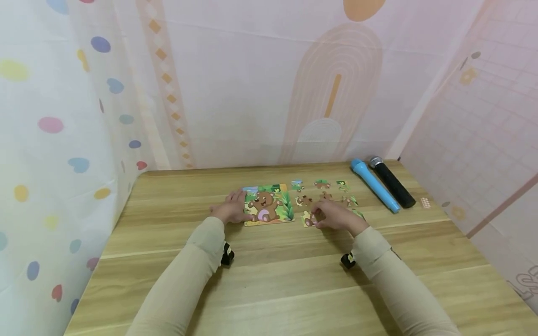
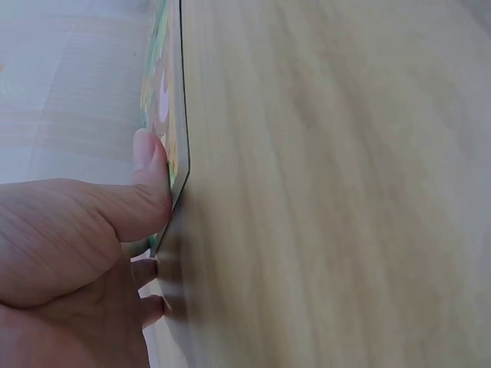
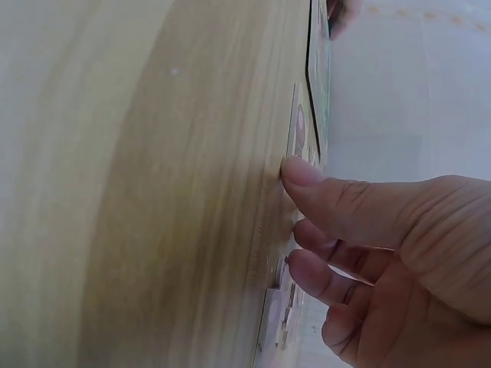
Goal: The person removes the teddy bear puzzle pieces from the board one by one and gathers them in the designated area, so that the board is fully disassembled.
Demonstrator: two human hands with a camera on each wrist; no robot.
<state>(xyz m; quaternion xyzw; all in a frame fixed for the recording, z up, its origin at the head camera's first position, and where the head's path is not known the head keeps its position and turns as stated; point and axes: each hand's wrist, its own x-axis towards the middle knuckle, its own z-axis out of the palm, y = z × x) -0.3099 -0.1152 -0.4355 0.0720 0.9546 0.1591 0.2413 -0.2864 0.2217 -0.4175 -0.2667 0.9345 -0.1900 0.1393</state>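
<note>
A picture board (image 1: 266, 205) of a brown bear among green plants lies flat on the table. My left hand (image 1: 233, 206) rests at its left side; in the left wrist view the thumb (image 2: 149, 165) lies over the board's near corner and the other fingers are partly hidden behind it. To the right, several loose jigsaw pieces (image 1: 303, 200) with bear and plant parts lie spread out. My right hand (image 1: 334, 215) is at the near row, its curled fingers and thumb (image 3: 307, 175) pinching a jigsaw piece (image 1: 310, 220) low against the table. The hand partly covers nearby pieces.
A blue microphone (image 1: 375, 185) and a black microphone (image 1: 392, 183) with a silver head lie at the back right. Beside them is a small pale dotted item (image 1: 426, 203). Patterned cloth (image 1: 244, 93) hangs behind the wooden table (image 1: 269, 289) and along its sides.
</note>
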